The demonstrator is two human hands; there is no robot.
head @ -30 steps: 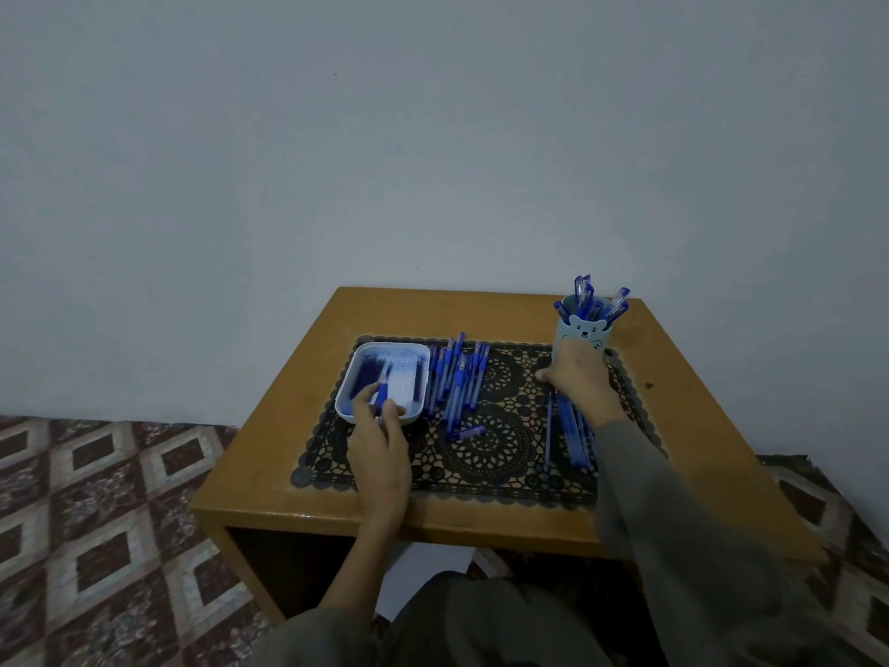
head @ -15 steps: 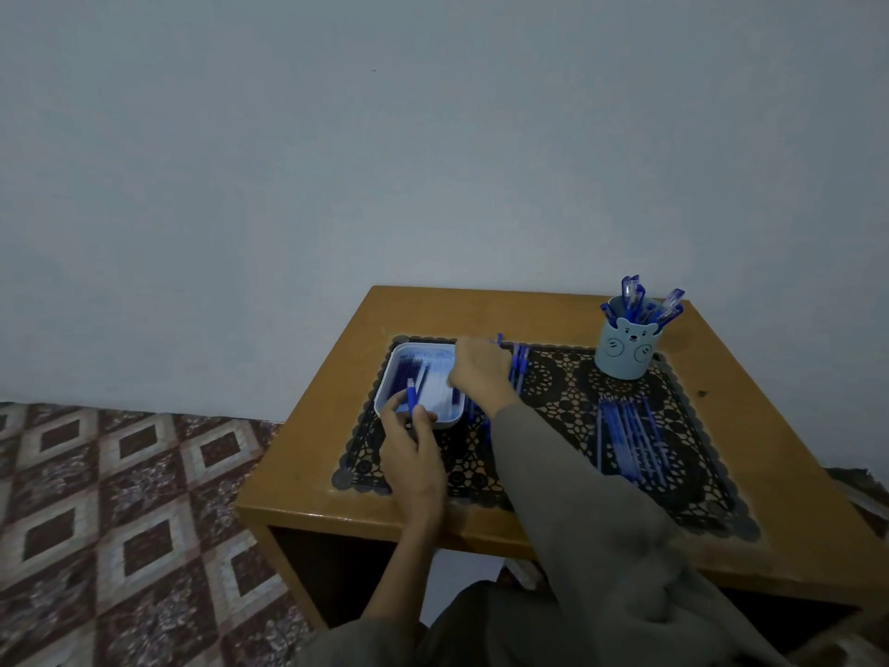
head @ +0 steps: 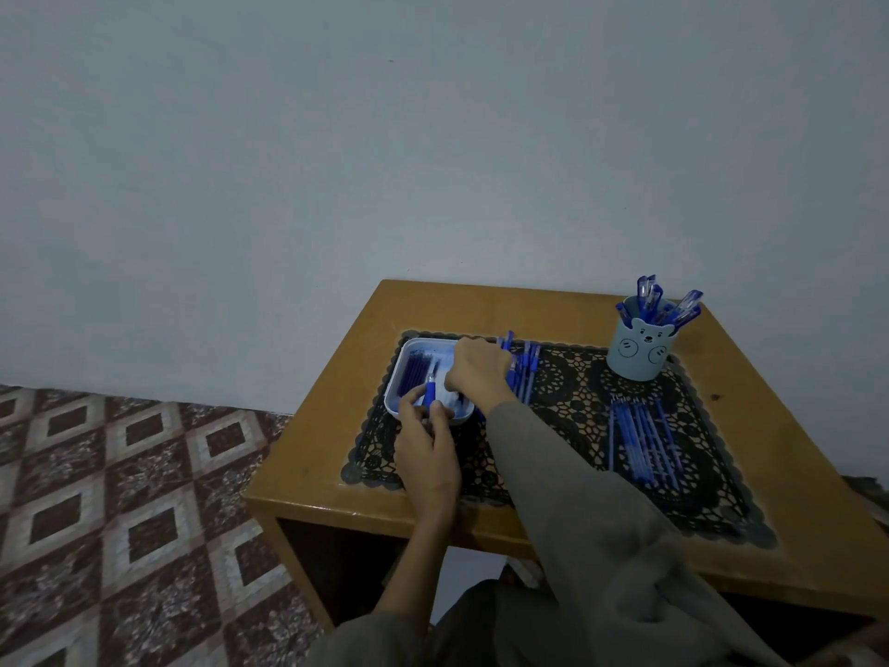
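While the left hand pinches a blue pen over the ten-o'clock tray, the right hand hides its grip, so I can't tell. Crowded hands could tip it.

A wooden table stands against a plain pale wall. On the table lies a black lace mat with round patterns and a scalloped edge. At the far right corner of the mat stands a light blue cup, upright, with a bear face on it. Several blue pens stick out of the cup, leaning in different directions. Nearer, on the right part of the mat, a row of thin blue refills lies side by side. The floor at the left has brown and cream diamond tiles.
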